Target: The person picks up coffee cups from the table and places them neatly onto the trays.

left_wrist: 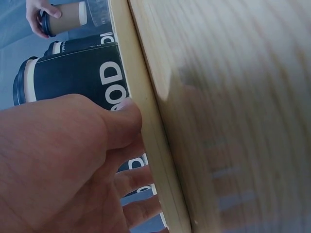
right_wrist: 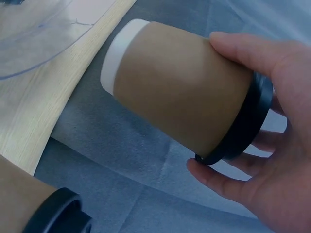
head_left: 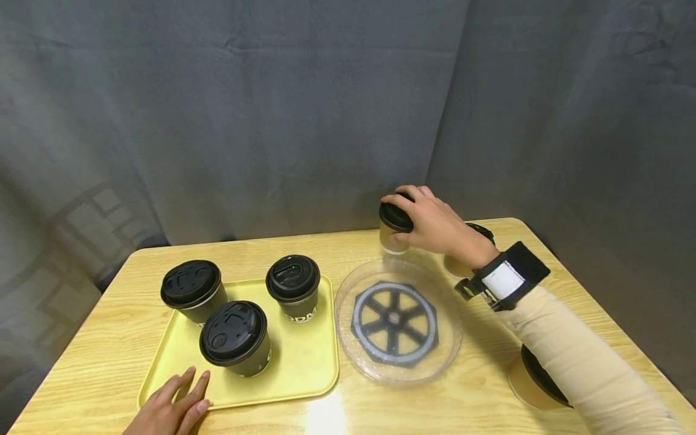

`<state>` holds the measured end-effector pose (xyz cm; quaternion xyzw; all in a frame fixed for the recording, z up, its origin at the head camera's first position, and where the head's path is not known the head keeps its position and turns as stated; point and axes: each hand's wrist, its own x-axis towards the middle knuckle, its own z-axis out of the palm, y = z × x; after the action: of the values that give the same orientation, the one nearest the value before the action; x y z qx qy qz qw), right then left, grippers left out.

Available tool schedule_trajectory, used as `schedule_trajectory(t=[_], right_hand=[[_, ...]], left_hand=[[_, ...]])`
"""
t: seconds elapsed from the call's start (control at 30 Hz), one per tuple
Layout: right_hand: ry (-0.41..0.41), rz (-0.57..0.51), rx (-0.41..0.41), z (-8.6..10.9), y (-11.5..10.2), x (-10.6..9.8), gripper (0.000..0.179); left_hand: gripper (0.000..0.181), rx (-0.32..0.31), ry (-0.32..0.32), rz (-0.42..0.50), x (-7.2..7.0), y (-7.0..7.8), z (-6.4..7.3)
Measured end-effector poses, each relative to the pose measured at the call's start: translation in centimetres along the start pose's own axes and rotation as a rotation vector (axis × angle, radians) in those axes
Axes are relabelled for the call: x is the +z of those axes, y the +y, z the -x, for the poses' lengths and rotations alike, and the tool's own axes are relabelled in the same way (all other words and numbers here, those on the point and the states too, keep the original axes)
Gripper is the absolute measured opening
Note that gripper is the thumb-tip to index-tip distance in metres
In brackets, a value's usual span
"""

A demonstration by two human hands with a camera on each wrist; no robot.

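Note:
At the back of the table, my right hand [head_left: 435, 220] grips a brown paper coffee cup [right_wrist: 180, 82] with a black lid, fingers and thumb around its lid end. Whether the cup's base touches the table is unclear. My left hand [head_left: 173, 406] rests its loosely spread fingers at the near left rim of a yellow tray [head_left: 293, 377]. Standing on that tray are three dark cups with black lids: a left one [head_left: 193, 287], a front one [head_left: 237, 338] and a right one [head_left: 295, 287]. White lettering shows on the front cup [left_wrist: 73, 73] in the left wrist view.
A clear round turntable [head_left: 399, 374] with a dark spoked base lies right of the tray. Another brown cup [head_left: 457, 266] stands partly behind my right wrist. One more brown cup [head_left: 524, 383] is half covered by my right forearm. Grey curtain [head_left: 272, 121] hangs behind the table.

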<state>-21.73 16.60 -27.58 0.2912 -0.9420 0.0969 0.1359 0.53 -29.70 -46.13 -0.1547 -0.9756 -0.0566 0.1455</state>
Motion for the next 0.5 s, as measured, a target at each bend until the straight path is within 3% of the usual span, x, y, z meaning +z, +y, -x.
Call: schedule_trajectory(t=[0.23,0.5], right_hand=[[-0.026,-0.01,0.008,0.17,-0.49,-0.2,0.068],[-0.037,-0.013,-0.02,0.2,-0.82,-0.34,0.068]], left_hand=[[0.039,0.034,0.042,-0.029,0.24,-0.2,-0.03],[0.04,0.046,0.045,-0.046,0.27,-0.32,-0.03]])
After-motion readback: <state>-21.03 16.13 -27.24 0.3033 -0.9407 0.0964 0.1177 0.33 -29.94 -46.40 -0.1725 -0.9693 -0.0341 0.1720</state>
